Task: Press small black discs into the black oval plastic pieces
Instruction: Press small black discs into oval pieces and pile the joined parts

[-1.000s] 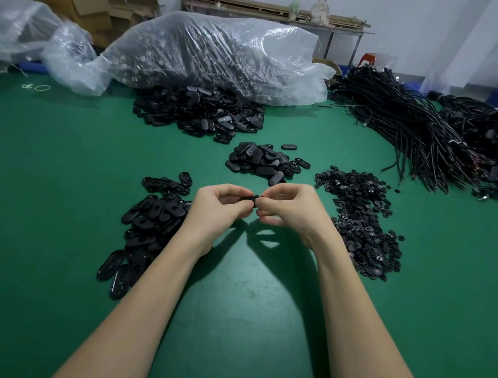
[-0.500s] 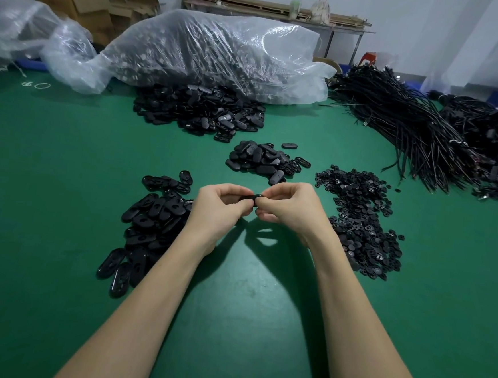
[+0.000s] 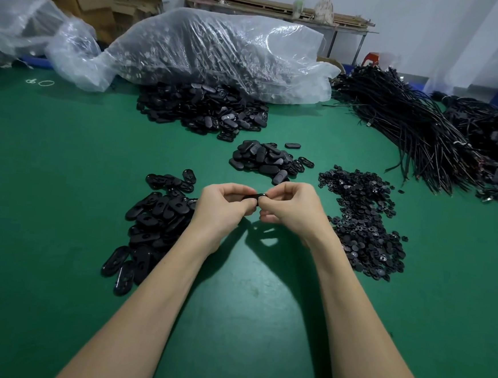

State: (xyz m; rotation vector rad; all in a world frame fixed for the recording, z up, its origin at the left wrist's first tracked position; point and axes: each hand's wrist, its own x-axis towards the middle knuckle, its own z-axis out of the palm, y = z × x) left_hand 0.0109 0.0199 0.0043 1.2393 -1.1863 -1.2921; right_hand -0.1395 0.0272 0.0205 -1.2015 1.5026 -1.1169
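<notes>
Head view: above the green table mat [image 3: 62, 204], the left hand [image 3: 222, 207] and right hand [image 3: 293, 210] meet, both pinching one black oval plastic piece [image 3: 254, 196]; a disc may sit under the fingertips, too hidden to tell. Left of the hands lies a pile of black oval pieces [image 3: 153, 220], right a heap of small black discs [image 3: 361, 224].

- Green table [image 3: 47, 202]: bare surface open at near centre, between the two forearms, and across the far left.
- Left flank: pile of oval pieces [image 3: 152, 223] lies just beside the left hand [image 3: 222, 207].
- Right flank: heap of small discs [image 3: 361, 224] lies just beside the right hand [image 3: 293, 210].
- Ahead: second oval pile [image 3: 265, 160], narrow green lanes either side.
- Far edge blocked: plastic bag [image 3: 222, 52], cable bundle [image 3: 410, 127].
</notes>
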